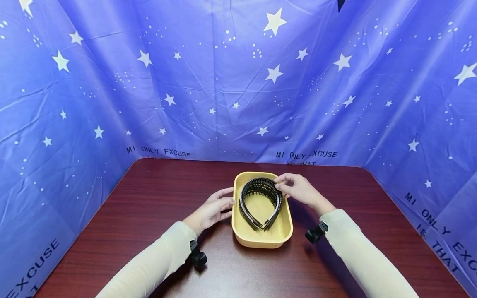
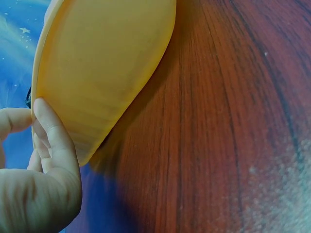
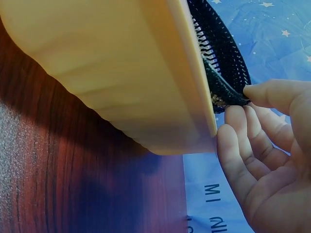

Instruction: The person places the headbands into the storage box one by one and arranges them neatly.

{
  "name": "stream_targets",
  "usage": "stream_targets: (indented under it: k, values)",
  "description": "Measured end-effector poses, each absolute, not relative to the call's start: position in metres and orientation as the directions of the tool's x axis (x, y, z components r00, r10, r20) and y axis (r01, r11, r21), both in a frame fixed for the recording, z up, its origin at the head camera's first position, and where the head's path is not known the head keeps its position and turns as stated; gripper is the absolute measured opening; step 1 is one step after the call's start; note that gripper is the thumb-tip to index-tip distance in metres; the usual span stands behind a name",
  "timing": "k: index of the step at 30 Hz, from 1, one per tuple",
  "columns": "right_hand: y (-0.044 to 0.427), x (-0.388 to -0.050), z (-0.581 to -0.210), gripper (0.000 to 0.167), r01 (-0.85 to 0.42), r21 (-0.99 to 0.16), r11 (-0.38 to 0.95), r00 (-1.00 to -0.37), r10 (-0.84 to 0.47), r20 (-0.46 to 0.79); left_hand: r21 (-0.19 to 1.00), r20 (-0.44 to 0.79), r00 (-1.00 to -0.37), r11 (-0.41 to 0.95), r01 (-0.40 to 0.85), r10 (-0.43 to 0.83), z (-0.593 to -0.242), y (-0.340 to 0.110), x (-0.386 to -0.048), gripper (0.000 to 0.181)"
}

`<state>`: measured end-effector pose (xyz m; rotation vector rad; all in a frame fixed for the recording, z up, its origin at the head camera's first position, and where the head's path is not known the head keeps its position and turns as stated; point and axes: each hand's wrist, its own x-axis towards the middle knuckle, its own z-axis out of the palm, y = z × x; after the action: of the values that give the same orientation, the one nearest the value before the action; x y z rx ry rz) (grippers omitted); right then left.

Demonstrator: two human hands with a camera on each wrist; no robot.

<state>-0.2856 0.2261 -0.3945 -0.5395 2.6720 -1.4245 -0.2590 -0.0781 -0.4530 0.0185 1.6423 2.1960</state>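
Observation:
Several black headbands (image 1: 262, 187) with comb-like teeth lie nested in a yellow plastic tub (image 1: 262, 244), their ends pointing to the near side. Over the tub's far right rim, my right hand (image 1: 299, 189) pinches the edge of a headband between thumb and fingers. In the right wrist view the thumb lies on the black band (image 3: 226, 92), with a lower finger touching the tub's rim. My left hand (image 1: 211, 210) is at the tub's left side, its fingers extended and touching the outer wall. In the left wrist view one fingertip (image 2: 43, 108) rests on that wall just below the rim.
A dark red wood-grain table (image 1: 156, 198) carries the tub. Blue curtains (image 1: 212, 82) with white stars and lettering hang behind and on both sides. A black wrist camera is strapped over each pale sleeve (image 1: 160, 252).

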Motion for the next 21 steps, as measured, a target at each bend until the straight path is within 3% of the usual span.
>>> stream_targets:
  k: [9,21]
  values:
    - [0.218,-0.277,-0.380,0.026,-0.289,-0.809,0.512,-0.932,-0.344,0.116,0.923,-0.220,-0.920,-0.237,-0.304,0.324,-0.452,-0.077,-0.258,0.061]
    - [0.224,-0.287,-0.397,0.027,-0.293,-0.797,0.528,-0.941,-0.305,0.144,0.922,-0.225,-0.920,-0.235,-0.308,0.321,-0.452,-0.077,-0.258,0.062]
